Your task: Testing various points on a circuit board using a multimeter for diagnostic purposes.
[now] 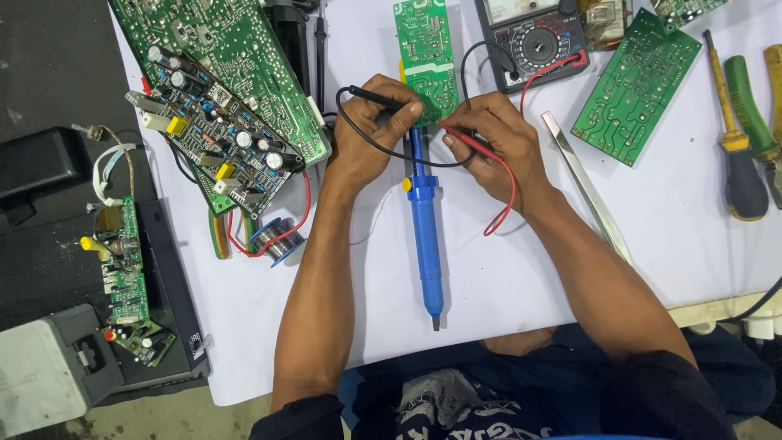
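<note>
White-covered workbench (521, 269) cluttered with circuit boards (220, 90), dark floor (49, 73) alongside

Desoldering pump (425, 236) between hands, below board (427, 57)

Narrow green circuit board (427, 49): matt lacquer, shiny solder dots. Desoldering pump (425, 236): smooth glossy blue plastic. Black probe (376, 96) and red probe (470, 143): plastic, rubbery leads. Tweezers (588, 183): bright bare metal. Desk (505, 277) cover: white, matt, paper-like.

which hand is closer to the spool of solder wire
Left. The left hand with the black probe lies up-right of the spool; the right hand sits farther right.
</note>
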